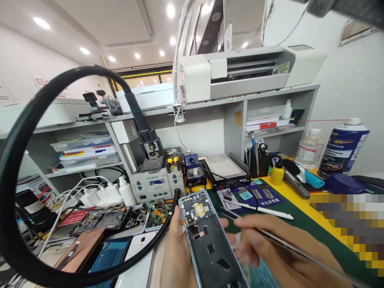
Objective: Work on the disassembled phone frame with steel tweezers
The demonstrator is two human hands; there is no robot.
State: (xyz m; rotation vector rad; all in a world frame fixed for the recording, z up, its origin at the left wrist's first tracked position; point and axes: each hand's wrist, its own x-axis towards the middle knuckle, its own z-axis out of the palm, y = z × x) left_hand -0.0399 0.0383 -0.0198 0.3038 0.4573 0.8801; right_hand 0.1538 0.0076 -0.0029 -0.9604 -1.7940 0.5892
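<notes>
You hold an opened phone frame low in the middle of the view, above the front edge of the desk. Its inner side faces you, with dark parts and a small yellow piece near the top end. Your left hand is closed around the left edge of the frame from below, the thumb lying along its side. Your right hand is closed on thin metal tweezers; the fingers pinch them, and the tips point toward the frame, just beside its right edge. I cannot tell if the tips touch it.

Behind the frame, a white stylus lies on the green mat, near a blue card. To the left, several phone boards and back covers lie close together. A thick black hose makes a big loop on the left side and ends near the grey soldering station. On the right stand a blue spray can and a clear bottle.
</notes>
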